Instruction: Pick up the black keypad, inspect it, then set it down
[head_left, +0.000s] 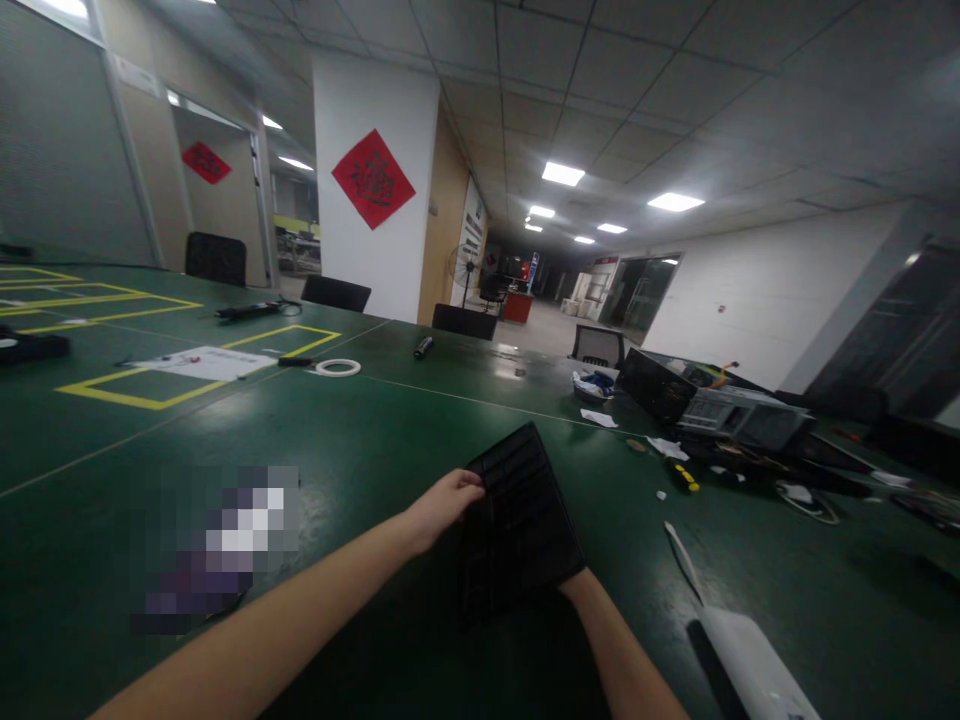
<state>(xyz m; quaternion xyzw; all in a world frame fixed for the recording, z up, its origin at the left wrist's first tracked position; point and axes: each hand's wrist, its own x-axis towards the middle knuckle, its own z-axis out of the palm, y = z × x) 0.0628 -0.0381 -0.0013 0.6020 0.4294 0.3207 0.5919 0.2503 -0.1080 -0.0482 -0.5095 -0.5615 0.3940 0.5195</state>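
Observation:
A black, flat rectangular object (525, 505) with faint lines across its face is held tilted above the green table, in the middle of the head view. What kind of thing it is, I cannot make out. My left hand (448, 500) pinches its left edge, thumb and fingers closed near the upper corner. At the lower right edge is my right hand (576, 584), mostly hidden behind the object, which seems to rest in its grip. The lower left part of the object blends into dark shadow.
A white device with a cable (750, 650) lies at the near right. Further right are a computer case (739, 415), a yellow-and-black tool (684, 476) and scraps. A blurred-out item (225, 550) lies left. White tape ring (337, 368) and paper (202, 362) are farther off.

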